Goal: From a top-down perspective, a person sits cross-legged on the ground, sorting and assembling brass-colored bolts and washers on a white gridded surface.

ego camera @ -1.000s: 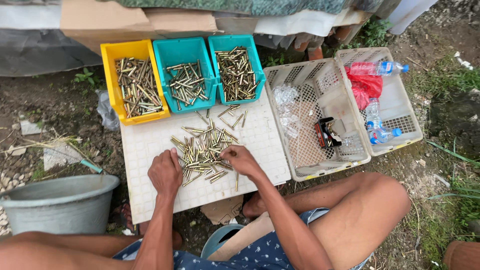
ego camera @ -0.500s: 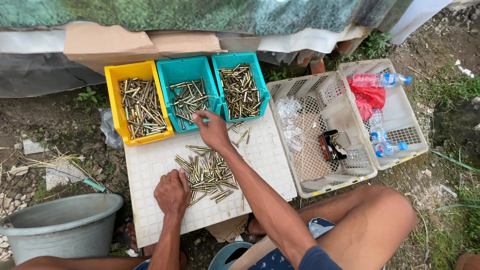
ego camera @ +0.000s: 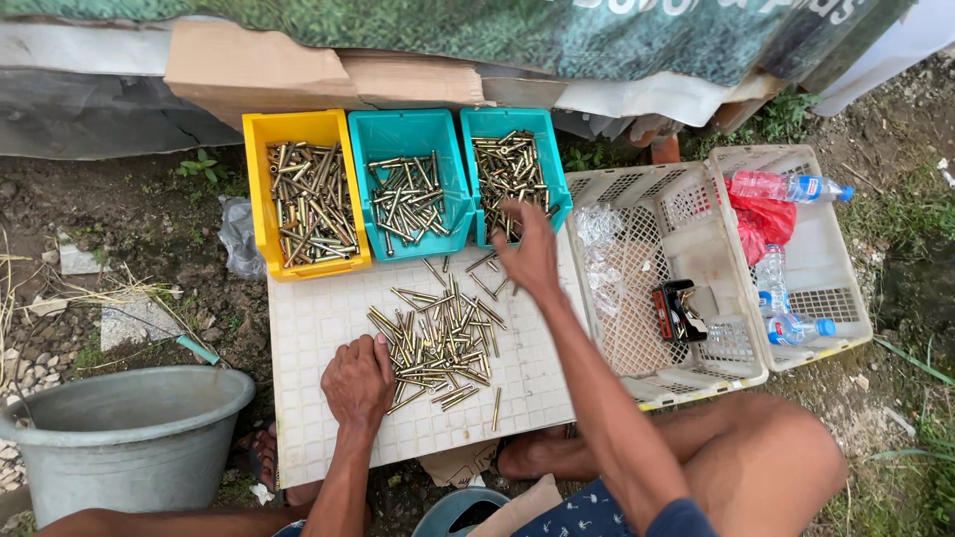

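Note:
A loose pile of brass casings (ego camera: 438,343) lies on a white tiled board (ego camera: 318,328). My left hand (ego camera: 358,383) rests palm down on the board, its fingertips touching the pile's left edge. My right hand (ego camera: 527,254) reaches over the front edge of the right teal bin (ego camera: 553,164), back of the hand up; whether it holds a casing is hidden. A yellow bin (ego camera: 261,199) and a middle teal bin (ego camera: 360,199) stand along the board's far edge. All three bins hold casings.
A grey bucket (ego camera: 119,438) stands at the left on the dirt. Right of the board, two white perforated baskets (ego camera: 637,368) hold plastic bottles, a red bag and a small black object. Cardboard and tarpaulin run along the back. My bare knee is at the lower right.
My right hand left the pile, went up to the middle teal bin, then shifted right to the right teal bin. My left hand stayed by the pile.

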